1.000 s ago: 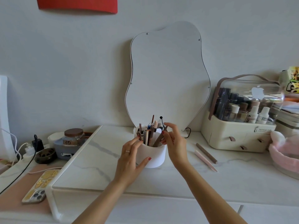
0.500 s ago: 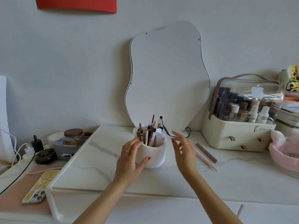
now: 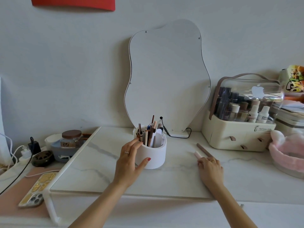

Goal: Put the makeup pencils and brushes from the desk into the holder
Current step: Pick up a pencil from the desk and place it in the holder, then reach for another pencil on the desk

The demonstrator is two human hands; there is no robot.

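A white round holder stands mid-desk with several pencils and brushes upright inside. My left hand wraps its left side, thumb on the front wall and fingers at the rim. To the right, a pink pencil and a brown pencil lie side by side on the marble top. My right hand rests palm down on their near ends, fingers curled over them. The covered ends are hidden, so a grip cannot be made out.
A wavy mirror back leans on the wall behind the holder, with a black cable at its foot. Right: a cosmetics organizer and a pink fluffy basket. Left, below the raised top: a jar, chargers and a phone.
My right hand left the holder's rim and swung right and down onto the two pencils on the desk. My left hand stays on the holder.
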